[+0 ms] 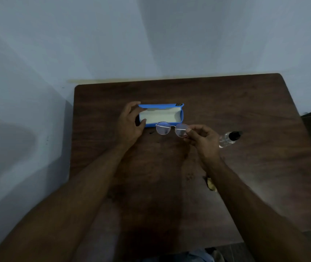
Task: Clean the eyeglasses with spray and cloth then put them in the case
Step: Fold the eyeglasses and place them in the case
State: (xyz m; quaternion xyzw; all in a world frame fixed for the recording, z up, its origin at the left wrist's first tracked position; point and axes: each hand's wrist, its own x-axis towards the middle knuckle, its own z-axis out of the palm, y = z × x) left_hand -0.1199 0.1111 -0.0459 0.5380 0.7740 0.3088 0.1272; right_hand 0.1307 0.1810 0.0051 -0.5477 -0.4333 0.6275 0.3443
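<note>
Eyeglasses (163,128) right at the open case (160,115), both your hands busy.
Your left hand (130,125) curls round the left end of the blue case, toward the table's (245,103) far edge; your right hand (203,138) pinches them by one rim at its near wall; spray bottle (225,138) lies further right.

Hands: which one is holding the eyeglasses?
The right hand pinches the eyeglasses by the rim of one lens, while the left hand instead grips the end of the open blue case.

No text or label can be read anywhere
</note>
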